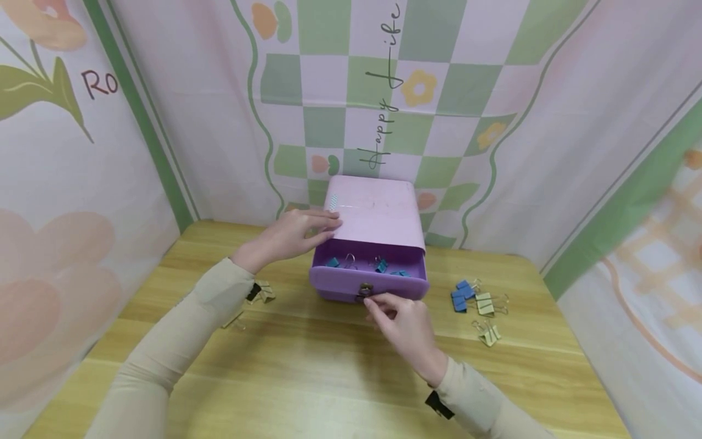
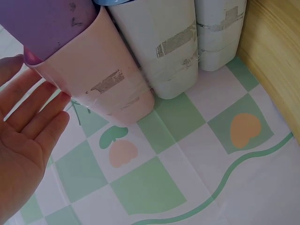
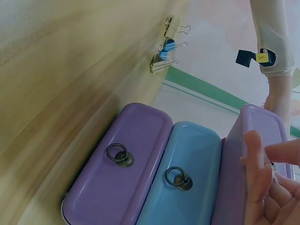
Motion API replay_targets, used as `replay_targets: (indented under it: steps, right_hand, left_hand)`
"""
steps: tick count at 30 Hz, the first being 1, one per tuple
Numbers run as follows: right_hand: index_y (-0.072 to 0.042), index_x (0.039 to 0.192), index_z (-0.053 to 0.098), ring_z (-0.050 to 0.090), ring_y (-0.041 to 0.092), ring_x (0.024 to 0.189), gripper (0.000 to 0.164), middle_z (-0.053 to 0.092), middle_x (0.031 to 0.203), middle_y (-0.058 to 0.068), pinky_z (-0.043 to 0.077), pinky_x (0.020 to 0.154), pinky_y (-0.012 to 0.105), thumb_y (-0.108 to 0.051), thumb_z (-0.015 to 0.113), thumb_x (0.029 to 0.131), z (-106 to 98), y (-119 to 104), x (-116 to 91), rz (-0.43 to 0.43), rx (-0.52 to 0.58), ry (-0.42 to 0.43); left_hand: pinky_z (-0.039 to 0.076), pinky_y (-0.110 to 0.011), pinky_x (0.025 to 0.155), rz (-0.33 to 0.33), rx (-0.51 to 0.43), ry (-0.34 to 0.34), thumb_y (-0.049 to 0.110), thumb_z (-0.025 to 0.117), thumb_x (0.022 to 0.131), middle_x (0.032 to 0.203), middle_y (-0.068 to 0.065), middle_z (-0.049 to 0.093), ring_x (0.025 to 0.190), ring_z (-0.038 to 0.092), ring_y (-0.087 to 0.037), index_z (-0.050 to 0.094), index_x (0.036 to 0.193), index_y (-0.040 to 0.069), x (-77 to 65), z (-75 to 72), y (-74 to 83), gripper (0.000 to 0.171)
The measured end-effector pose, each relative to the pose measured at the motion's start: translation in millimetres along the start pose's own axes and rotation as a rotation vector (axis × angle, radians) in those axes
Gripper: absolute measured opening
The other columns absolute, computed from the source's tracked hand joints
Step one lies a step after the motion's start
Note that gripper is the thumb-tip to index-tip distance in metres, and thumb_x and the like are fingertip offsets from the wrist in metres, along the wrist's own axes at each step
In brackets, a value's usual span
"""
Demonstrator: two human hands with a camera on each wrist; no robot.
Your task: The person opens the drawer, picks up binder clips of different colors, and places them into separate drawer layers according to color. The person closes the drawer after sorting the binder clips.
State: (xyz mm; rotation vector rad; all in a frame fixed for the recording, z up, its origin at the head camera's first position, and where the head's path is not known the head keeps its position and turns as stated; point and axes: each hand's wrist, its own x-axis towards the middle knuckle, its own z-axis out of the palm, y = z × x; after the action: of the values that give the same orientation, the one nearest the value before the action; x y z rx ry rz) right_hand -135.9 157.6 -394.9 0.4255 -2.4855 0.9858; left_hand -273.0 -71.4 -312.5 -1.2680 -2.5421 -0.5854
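A drawer unit with a pale pink top casing [image 1: 378,210] stands at the back of the table, its purple top drawer [image 1: 337,281] pulled partly out. Teal binder clips [image 1: 381,266] lie inside that drawer. My right hand [image 1: 406,329] pinches the dark metal ring pull [image 1: 364,291] on the drawer's front with thumb and forefinger. My left hand [image 1: 298,235] rests on the casing's left edge, fingers extended; in the left wrist view its fingertips touch the pink casing [image 2: 89,75]. Below the open drawer, a blue drawer [image 3: 197,150] and another purple drawer [image 3: 117,183] are closed.
Blue binder clips [image 1: 463,296] and yellow binder clips [image 1: 488,334] lie on the table to the right of the unit. More yellow clips [image 1: 266,291] lie to the left, partly behind the left forearm. A patterned curtain [image 1: 323,128] hangs right behind the unit.
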Motion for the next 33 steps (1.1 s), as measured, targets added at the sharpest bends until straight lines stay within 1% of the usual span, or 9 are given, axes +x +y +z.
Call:
replay_targets:
  steps: [2, 4, 8, 10, 12, 15, 18, 23, 33]
  right_hand:
    - [-0.015, 0.087, 0.069, 0.050, -0.008, 0.043, 0.017, 0.064, 0.059, -0.011, 0.041, 0.039, 0.011, -0.030, 0.061, 0.083, -0.2, 0.4, -0.7, 0.033, 0.013, -0.029]
    - [-0.014, 0.090, 0.069, 0.052, -0.005, 0.042, 0.019, 0.064, 0.059, -0.011, 0.043, 0.039, 0.014, -0.030, 0.061, 0.082, -0.4, 0.4, -1.7, 0.088, 0.053, -0.075]
    - [-0.015, 0.097, 0.066, 0.059, 0.011, 0.044, 0.022, 0.065, 0.060, -0.010, 0.048, 0.042, 0.023, -0.030, 0.061, 0.082, -0.4, 0.6, -3.1, 0.231, 0.211, -0.166]
    - [-0.016, 0.098, 0.066, 0.061, 0.019, 0.046, 0.022, 0.066, 0.061, -0.006, 0.050, 0.044, 0.026, -0.031, 0.062, 0.082, -0.5, 0.8, -3.1, 0.296, 0.299, -0.188]
    - [-0.016, 0.099, 0.065, 0.061, 0.023, 0.048, 0.022, 0.067, 0.063, -0.002, 0.051, 0.045, 0.028, -0.031, 0.062, 0.082, -0.6, 0.6, -2.8, 0.343, 0.373, -0.200]
    - [-0.013, 0.100, 0.065, 0.061, 0.027, 0.049, 0.023, 0.067, 0.066, 0.007, 0.053, 0.048, 0.031, -0.027, 0.062, 0.082, -4.2, -3.6, -1.0, 0.398, 0.471, -0.215]
    - [-0.007, 0.102, 0.064, 0.061, 0.030, 0.051, 0.025, 0.067, 0.068, 0.012, 0.053, 0.049, 0.032, -0.023, 0.061, 0.083, -8.8, -11.0, 0.5, 0.416, 0.519, -0.220]
    - [0.000, 0.103, 0.063, 0.061, 0.036, 0.053, 0.023, 0.066, 0.070, 0.019, 0.054, 0.051, 0.036, -0.015, 0.059, 0.085, -16.8, -27.0, 4.2, 0.449, 0.542, -0.211]
    - [0.003, 0.105, 0.060, 0.061, 0.035, 0.055, 0.026, 0.066, 0.072, 0.021, 0.054, 0.054, 0.040, -0.012, 0.059, 0.085, -16.2, -27.1, 2.1, 0.484, 0.594, -0.206]
  left_hand:
    - [0.040, -0.033, 0.098, 0.003, 0.003, 0.003, 0.033, 0.050, 0.090, 0.127, 0.001, 0.051, 0.118, 0.046, -0.015, 0.056, 0.119, 0.018, 0.1, 0.9, -0.7, 0.033]
    - [0.040, -0.033, 0.097, 0.007, 0.004, 0.006, 0.032, 0.050, 0.090, 0.127, 0.001, 0.051, 0.118, 0.047, -0.016, 0.056, 0.119, 0.018, 0.1, 1.3, -1.0, 0.033]
    - [0.040, -0.033, 0.097, 0.011, 0.002, 0.007, 0.032, 0.050, 0.089, 0.127, 0.001, 0.051, 0.118, 0.047, -0.016, 0.056, 0.119, 0.018, 0.1, 1.2, -1.7, 0.033]
    - [0.040, -0.033, 0.098, 0.012, -0.001, 0.007, 0.032, 0.050, 0.089, 0.127, 0.001, 0.051, 0.118, 0.047, -0.016, 0.056, 0.119, 0.018, 0.0, 1.0, -1.6, 0.033]
    - [0.039, -0.033, 0.098, 0.013, -0.003, 0.007, 0.032, 0.050, 0.089, 0.127, 0.001, 0.051, 0.118, 0.047, -0.016, 0.056, 0.119, 0.018, 0.0, 1.0, -1.6, 0.033]
    - [0.039, -0.032, 0.098, 0.012, -0.001, 0.006, 0.032, 0.050, 0.089, 0.127, 0.001, 0.051, 0.118, 0.047, -0.016, 0.056, 0.119, 0.018, -0.1, 0.8, -1.2, 0.033]
    - [0.039, -0.032, 0.098, 0.010, 0.001, 0.007, 0.032, 0.050, 0.089, 0.127, 0.001, 0.051, 0.118, 0.047, -0.015, 0.056, 0.119, 0.018, -0.2, 0.6, -0.8, 0.033]
    - [0.039, -0.032, 0.098, 0.005, -0.005, 0.006, 0.032, 0.051, 0.089, 0.127, 0.000, 0.051, 0.118, 0.047, -0.016, 0.056, 0.119, 0.018, -0.6, 0.3, -0.6, 0.033]
    - [0.039, -0.032, 0.098, -0.004, -0.006, 0.000, 0.033, 0.050, 0.089, 0.128, 0.000, 0.051, 0.118, 0.047, -0.015, 0.056, 0.119, 0.019, -0.7, 0.3, -0.1, 0.033]
